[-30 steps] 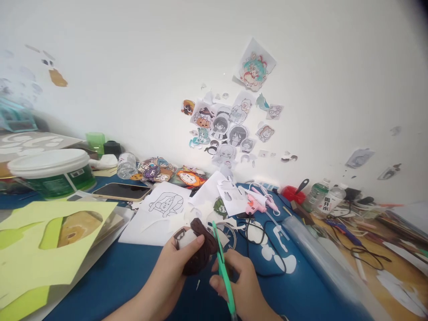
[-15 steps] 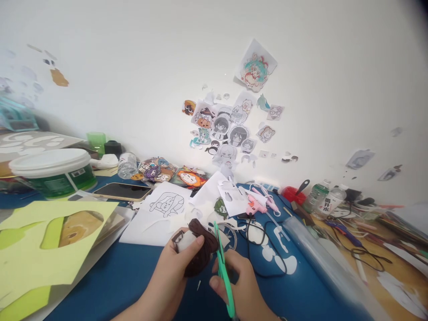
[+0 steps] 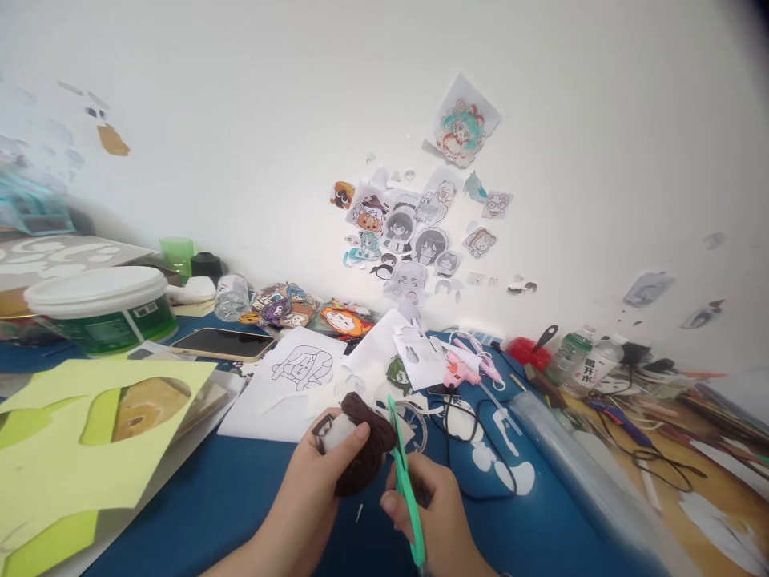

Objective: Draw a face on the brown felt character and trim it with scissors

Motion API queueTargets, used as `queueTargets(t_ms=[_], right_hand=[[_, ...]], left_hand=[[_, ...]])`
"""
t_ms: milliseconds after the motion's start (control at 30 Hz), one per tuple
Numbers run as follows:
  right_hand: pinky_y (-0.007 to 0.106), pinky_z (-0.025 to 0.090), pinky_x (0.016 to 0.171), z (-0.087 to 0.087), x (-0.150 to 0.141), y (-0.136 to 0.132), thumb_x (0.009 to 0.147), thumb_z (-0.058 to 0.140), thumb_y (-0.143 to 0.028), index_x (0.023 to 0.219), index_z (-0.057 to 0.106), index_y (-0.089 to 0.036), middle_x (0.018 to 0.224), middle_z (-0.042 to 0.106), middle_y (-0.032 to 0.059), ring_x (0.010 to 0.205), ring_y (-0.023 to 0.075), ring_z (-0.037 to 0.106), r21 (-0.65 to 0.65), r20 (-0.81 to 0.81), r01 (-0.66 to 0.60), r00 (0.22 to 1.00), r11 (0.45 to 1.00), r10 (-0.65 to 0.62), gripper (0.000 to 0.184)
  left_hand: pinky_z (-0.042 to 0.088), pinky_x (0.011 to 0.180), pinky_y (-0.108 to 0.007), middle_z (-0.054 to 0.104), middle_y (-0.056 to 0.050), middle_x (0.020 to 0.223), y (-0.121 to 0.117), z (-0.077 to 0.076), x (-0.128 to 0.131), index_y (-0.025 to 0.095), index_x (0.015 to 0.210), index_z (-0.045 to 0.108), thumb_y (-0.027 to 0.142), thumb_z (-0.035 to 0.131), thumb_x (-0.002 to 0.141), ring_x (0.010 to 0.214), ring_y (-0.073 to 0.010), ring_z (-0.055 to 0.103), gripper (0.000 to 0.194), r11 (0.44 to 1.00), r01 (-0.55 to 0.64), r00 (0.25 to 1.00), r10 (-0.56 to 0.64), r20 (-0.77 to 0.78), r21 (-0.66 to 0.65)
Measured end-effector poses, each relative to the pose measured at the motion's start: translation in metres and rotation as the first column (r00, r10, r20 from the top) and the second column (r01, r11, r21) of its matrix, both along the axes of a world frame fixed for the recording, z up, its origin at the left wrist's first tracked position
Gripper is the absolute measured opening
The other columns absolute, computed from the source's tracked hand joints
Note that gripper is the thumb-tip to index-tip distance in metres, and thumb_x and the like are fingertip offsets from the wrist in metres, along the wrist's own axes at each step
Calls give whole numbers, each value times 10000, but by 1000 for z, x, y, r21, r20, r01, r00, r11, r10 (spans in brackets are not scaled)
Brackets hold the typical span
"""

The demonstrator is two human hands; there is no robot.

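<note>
My left hand (image 3: 328,461) pinches a dark brown cutout (image 3: 368,449) with layered, curved pieces and a white-grey patch, thumb pressed on its front. The fingers behind it are partly hidden. My right hand (image 3: 436,497) is closed around slim green scissors (image 3: 404,473), held upright with the tips pointing away from me. Their upper part lies against the cutout's right edge; whether the blades are apart I cannot tell. Behind my hands, a white sheet with a line drawing (image 3: 300,369) lies on the blue mat (image 3: 240,481).
Yellow cut-out sheets (image 3: 60,449) lie at left, before a white-lidded tub (image 3: 102,304) and a phone (image 3: 225,343). A pink glue gun (image 3: 460,369), black cord and white scraps (image 3: 517,477) are at right, beside a clear plastic roll (image 3: 577,473). Bottles (image 3: 570,353) stand farther back.
The whole view has shifted slightly, so things appear a little farther right. Both hands keep the same hold on the cutout and the scissors, with hardly any movement between them.
</note>
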State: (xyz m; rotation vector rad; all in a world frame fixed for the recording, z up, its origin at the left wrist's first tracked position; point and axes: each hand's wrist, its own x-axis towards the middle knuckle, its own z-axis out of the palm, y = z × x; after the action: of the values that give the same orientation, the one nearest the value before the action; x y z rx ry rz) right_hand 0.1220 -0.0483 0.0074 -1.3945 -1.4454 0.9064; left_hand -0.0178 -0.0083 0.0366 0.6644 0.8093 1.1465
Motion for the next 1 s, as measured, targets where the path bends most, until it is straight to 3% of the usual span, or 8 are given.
queueTargets(t_ms=[267,467,800,1000], right_hand=[[249,395,550,-2,4,-1,710,568,-644,748,611,-138,674,509,30,612,162,504,150,139,-32,990,988,11,509],[258,364,557,1,6,0,700,540,-686,669,600,-139,649,500,32,607,166,493,167,196,-8,980,986,-25,550],[225,284,454,-2,3,1,675,596,-639,601,500,-154,551,412,-6,500,124,406,37,36,30,999,999,-32,500],[223,339,451,-3,10,5,680,575,-671,687,562,-134,588,422,0,507,122,425,71,28,-31,999,997,29,537]], left_hand=[[417,641,-260,587,32,663,0,-2,0,207,715,523,393,761,608,665,-142,535,321,998,17,994,-11,-105,57],[419,662,-266,579,36,669,-1,-2,0,215,725,517,398,749,630,695,-152,544,310,998,18,993,-12,-116,55],[443,742,-276,631,6,789,-3,-3,2,209,791,535,344,745,659,804,-158,563,282,998,60,998,-60,-19,2],[454,747,-280,655,4,791,2,-3,-3,208,847,565,332,710,706,788,-158,592,238,986,163,986,-163,-40,16]])
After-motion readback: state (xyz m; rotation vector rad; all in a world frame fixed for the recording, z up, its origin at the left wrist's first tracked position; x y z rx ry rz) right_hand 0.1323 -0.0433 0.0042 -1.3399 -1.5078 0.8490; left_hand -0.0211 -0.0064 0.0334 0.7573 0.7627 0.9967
